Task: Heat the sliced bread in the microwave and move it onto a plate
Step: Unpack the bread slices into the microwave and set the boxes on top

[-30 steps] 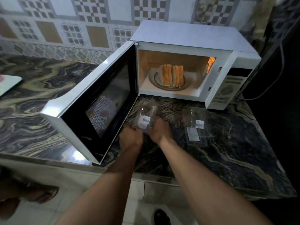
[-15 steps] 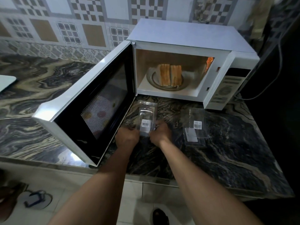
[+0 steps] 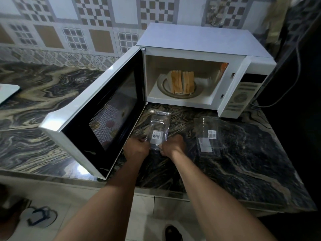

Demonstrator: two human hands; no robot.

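Several slices of bread (image 3: 182,82) stand on edge on the round turntable (image 3: 163,87) inside the white microwave (image 3: 196,40), whose door (image 3: 97,108) hangs wide open to the left. In front of it a clear plastic container (image 3: 159,126) with a barcode label lies on the marble counter. My left hand (image 3: 137,148) grips its near left corner and my right hand (image 3: 172,145) grips its near right corner. Part of a white plate (image 3: 7,92) shows at the far left edge.
A second clear plastic container (image 3: 208,134) with a barcode label lies on the counter to the right. A cable (image 3: 284,87) runs from the microwave's right side. Slippers (image 3: 40,217) lie on the floor below the counter's front edge.
Both hands have drawn the clear container a little toward me and laid it flatter on the counter. The bread and microwave door have not moved.
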